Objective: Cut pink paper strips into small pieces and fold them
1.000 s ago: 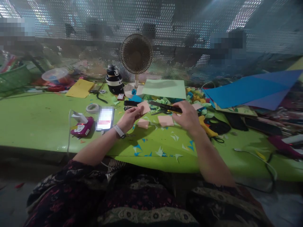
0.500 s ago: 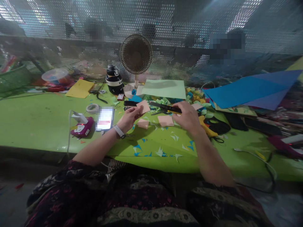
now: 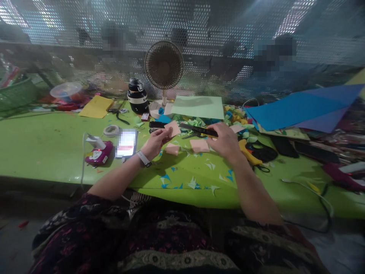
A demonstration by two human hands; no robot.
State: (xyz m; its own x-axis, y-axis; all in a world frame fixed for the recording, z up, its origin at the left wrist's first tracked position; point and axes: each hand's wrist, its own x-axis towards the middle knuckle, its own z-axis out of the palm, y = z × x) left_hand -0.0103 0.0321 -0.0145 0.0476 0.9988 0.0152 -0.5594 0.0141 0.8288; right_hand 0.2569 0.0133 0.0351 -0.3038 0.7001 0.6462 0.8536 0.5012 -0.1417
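My left hand [image 3: 155, 142] pinches a small pink paper square [image 3: 173, 128] and holds it up above the green table [image 3: 42, 148]. My right hand [image 3: 226, 141] is closed round a long black tool with a yellow grip [image 3: 199, 130], whose dark end points left toward the pink square. Two more pink paper pieces [image 3: 199, 145] lie flat on the table between my hands. Small blue and white paper scraps [image 3: 194, 183] are scattered on the table in front of me.
A phone [image 3: 126, 143] and a magenta gadget with a white cable [image 3: 98, 154] lie to the left. A small fan [image 3: 164, 66], a black-and-white bottle [image 3: 137, 97], a pale green sheet [image 3: 199, 107], blue sheets [image 3: 299, 110], scissors [image 3: 252, 156] and a tape roll [image 3: 111, 130] crowd the back and right.
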